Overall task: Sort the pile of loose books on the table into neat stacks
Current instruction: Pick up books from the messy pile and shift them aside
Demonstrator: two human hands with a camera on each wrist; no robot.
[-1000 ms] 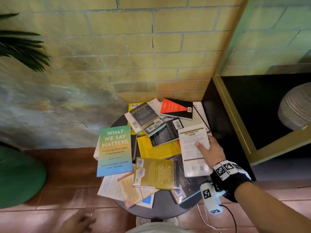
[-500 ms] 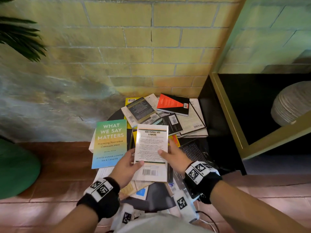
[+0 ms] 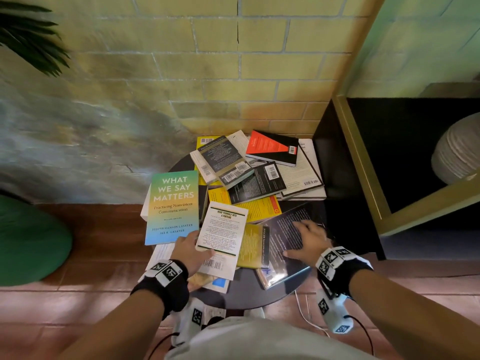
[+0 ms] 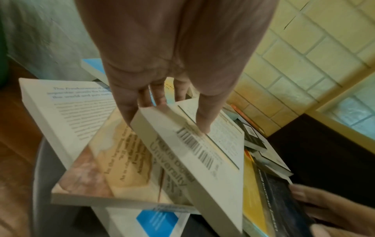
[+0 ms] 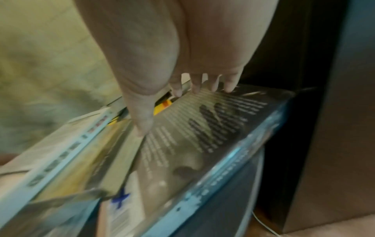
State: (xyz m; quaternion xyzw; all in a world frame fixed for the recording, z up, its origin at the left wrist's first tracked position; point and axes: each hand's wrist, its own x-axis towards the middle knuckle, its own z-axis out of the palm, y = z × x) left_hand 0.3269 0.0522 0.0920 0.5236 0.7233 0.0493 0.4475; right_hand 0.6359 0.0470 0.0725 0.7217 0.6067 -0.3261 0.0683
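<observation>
Both forearms reach forward and down over the small round table (image 3: 249, 294), wrists banded in black straps with printed markers. The left hand (image 3: 191, 249) holds the white paperback (image 3: 223, 237) by its near left corner: in the left wrist view the thumb (image 4: 205, 118) lies on top of the back cover just above the barcode, while the other fingers (image 4: 129, 102) curl beneath the book's edge, so the book is pinched and tilted up off the pile. Under those fingers lie a tan-covered book (image 4: 105, 166) and an open-faced white one (image 4: 67, 105); just beyond the fingertips sits the green-to-blue book titled "What We Say Matters" (image 3: 172, 206). The right hand (image 3: 307, 239) lies palm-down on the dark glossy book (image 3: 285, 245), fingers straight and spread slightly apart, fingertips (image 5: 229, 86) reaching toward its far edge and the thumb (image 5: 142, 121) stretched out along its left margin beside a yellow paperback (image 3: 253, 246). The right wrist view is blurred, so I cannot tell how hard the hand presses. Past the right fingertips the rest of the loose pile fans toward the brick wall (image 3: 233, 74), topped by a red-and-black book (image 3: 272, 148).
</observation>
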